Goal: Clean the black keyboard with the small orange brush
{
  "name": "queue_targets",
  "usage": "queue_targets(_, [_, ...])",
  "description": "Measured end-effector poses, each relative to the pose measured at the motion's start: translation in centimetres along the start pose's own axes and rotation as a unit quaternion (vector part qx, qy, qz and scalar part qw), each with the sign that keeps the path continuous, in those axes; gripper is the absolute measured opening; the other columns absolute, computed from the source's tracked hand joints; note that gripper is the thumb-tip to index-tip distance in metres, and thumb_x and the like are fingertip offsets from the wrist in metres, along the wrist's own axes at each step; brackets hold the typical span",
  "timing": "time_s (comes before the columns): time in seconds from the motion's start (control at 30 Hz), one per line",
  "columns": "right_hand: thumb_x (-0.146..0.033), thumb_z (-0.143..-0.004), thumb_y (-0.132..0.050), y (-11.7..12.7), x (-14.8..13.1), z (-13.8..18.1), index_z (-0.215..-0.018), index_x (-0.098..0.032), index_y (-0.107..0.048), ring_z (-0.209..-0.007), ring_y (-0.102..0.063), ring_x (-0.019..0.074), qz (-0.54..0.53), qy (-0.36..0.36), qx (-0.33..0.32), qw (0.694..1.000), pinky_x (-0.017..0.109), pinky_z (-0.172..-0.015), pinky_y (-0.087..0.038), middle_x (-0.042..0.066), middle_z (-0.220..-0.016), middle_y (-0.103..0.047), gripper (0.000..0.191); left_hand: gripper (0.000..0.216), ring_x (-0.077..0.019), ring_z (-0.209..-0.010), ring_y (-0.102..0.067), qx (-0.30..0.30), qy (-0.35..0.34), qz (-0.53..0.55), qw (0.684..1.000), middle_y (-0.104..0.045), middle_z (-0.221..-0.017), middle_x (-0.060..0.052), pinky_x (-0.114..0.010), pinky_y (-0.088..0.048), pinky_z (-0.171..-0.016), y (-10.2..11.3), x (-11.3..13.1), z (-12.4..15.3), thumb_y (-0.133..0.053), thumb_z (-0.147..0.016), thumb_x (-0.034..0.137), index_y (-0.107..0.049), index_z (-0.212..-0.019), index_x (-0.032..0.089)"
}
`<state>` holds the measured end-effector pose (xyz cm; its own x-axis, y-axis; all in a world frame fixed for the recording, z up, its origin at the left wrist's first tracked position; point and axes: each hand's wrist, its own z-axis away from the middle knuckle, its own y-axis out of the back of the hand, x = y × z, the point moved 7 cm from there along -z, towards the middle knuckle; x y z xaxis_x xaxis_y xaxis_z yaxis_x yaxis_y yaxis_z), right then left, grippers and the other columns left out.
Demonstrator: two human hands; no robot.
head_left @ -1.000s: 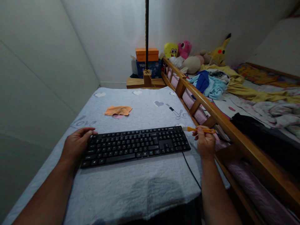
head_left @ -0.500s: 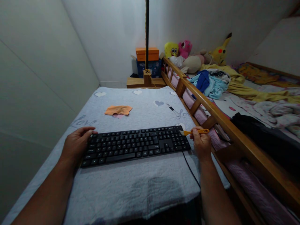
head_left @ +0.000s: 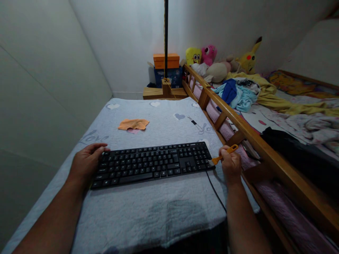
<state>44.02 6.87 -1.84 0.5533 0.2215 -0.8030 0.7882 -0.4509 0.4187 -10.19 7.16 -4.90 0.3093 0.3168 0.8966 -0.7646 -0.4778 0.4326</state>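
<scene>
A black keyboard (head_left: 148, 163) lies on a light blue quilted cloth, its cable running down from the right part of its near edge. My left hand (head_left: 87, 160) grips the keyboard's left end, thumb and fingers closed about its far corner. In my right hand (head_left: 231, 163), beside the right end, is a small brush (head_left: 221, 155) with an orange handle. The pale bristles meet the number pad near its lower right corner. Beyond the keyboard, an orange cloth (head_left: 134, 124) lies crumpled at left.
Along the right runs a wooden bed rail (head_left: 233, 109), close to my right hand. Near it on the quilt lies a thin cord with a black clip (head_left: 194, 122). An orange box (head_left: 166, 61) and a dark upright pole (head_left: 166, 38) stand at the back.
My right hand has drawn the brush nearer to me, from the top of the number pad to its lower right, and the handle is now more tilted. The left hand stays put.
</scene>
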Motion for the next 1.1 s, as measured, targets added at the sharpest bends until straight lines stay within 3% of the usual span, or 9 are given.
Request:
queue_targets(0.23, [-0.038, -0.088, -0.053, 0.4, -0.2, 0.0, -0.061, -0.024, -0.049, -0.052, -0.042, 0.0146, -0.099, -0.034, 0.023, 0.994, 0.029, -0.049, -0.033, -0.002, -0.058, -0.044, 0.031, 0.044, -0.0185, -0.072, -0.063, -0.003, 0.002, 0.002, 1.000, -0.078, -0.093, -0.007, -0.025, -0.047, -0.060, 0.1, -0.1, -0.1, -0.069, -0.066, 0.043, -0.076, -0.102, 0.019])
queue_targets(0.37, [-0.046, -0.093, -0.057, 0.5, -0.2, -0.1, -0.076, -0.022, -0.061, -0.053, -0.051, 0.0140, -0.132, -0.048, 0.069, 0.988, 0.027, -0.050, -0.040, -0.003, -0.062, -0.053, 0.030, 0.045, -0.0187, -0.074, -0.063, -0.005, -0.001, -0.011, 1.000, -0.079, -0.093, -0.006, -0.025, -0.047, -0.062, 0.1, -0.6, -0.5, -0.069, -0.068, 0.044, -0.076, -0.105, 0.019])
queue_targets(0.5, [-0.055, -0.096, -0.058, -0.1, 0.0, -0.3, -0.091, -0.020, -0.066, -0.060, -0.062, 0.0168, -0.084, -0.039, 0.062, 0.994, 0.028, -0.054, -0.045, 0.001, -0.068, -0.065, 0.037, 0.043, -0.0182, -0.074, -0.063, -0.008, -0.003, -0.014, 1.000, -0.079, -0.094, -0.005, -0.025, -0.047, -0.062, 0.1, -1.0, -0.9, -0.069, -0.069, 0.044, -0.076, -0.105, 0.020])
queue_targets(0.7, [-0.057, -0.099, -0.053, -0.6, -0.2, -0.5, -0.089, -0.020, -0.068, -0.060, -0.062, 0.0172, -0.013, 0.000, 0.024, 1.000, 0.029, -0.056, -0.047, 0.002, -0.071, -0.067, 0.041, 0.044, -0.0175, -0.070, -0.062, -0.002, 0.000, -0.007, 1.000, -0.079, -0.094, -0.005, -0.024, -0.046, -0.058, 0.2, -0.8, -0.6, -0.070, -0.069, 0.044, -0.076, -0.105, 0.020])
queue_targets(1.1, [-0.047, -0.099, -0.047, -0.1, -0.3, -0.2, -0.071, -0.024, -0.057, -0.056, -0.051, 0.0167, 0.011, 0.005, 0.004, 1.000, 0.030, -0.056, -0.039, -0.002, -0.058, -0.050, 0.038, 0.041, -0.0184, -0.072, -0.064, -0.004, -0.009, -0.016, 1.000, -0.080, -0.093, -0.005, -0.025, -0.047, -0.059, 0.2, -0.6, -0.6, -0.069, -0.070, 0.043, -0.077, -0.103, 0.020])
